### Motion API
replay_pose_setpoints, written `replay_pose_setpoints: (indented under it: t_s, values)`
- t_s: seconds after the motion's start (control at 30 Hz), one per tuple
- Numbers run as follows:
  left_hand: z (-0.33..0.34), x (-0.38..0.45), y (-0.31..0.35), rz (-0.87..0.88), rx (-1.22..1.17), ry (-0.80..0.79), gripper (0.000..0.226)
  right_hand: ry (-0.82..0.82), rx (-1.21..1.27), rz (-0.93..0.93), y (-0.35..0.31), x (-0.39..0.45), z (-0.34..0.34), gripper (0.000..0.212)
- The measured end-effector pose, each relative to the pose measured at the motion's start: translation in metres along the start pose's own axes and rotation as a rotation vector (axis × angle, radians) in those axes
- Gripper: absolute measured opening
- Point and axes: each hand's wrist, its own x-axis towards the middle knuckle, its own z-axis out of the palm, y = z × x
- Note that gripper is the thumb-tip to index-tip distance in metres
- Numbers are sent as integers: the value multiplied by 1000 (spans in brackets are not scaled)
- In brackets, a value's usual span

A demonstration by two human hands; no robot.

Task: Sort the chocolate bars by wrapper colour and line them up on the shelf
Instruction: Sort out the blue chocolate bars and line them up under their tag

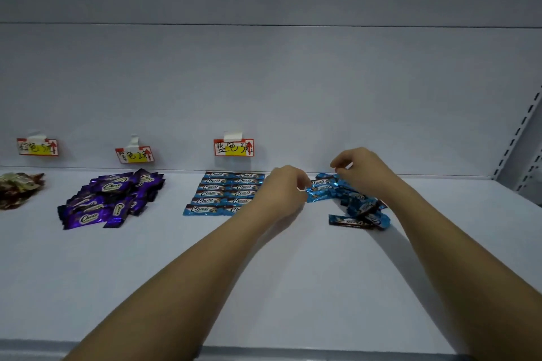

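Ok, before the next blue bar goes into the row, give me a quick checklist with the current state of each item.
1. Left hand has a blue bar: ok, fingers pinch its end.
2. Right hand free: cannot tell, fingers curled over the loose pile, grip hidden.
3. Blue row neat: ok, bars lie parallel under the blue tag; near right end hidden by the left hand.
4. Space to extend the row: ok, bare shelf in front.
5. Purple bars lined up: not ok, a heap.
6. Loose pile done: not ok, several bars left.
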Motion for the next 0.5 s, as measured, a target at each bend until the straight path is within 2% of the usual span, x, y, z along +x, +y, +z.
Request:
replay_pose_setpoints:
  t_s: [0.1,0.27,0.4,0.5]
  values:
    - [14,10,3,22,45,-37,28,4,-16,-36,5,6,11,28]
    - [20,18,-4,68,91,-45,28,-175,-246,-165,11,7,36,59]
    - [16,17,-8,58,135,-49,29,-155,-310,-199,11,10,34,46]
    - [14,15,-10,27,58,-55,23,-110,-261,-189,10,8,28,38]
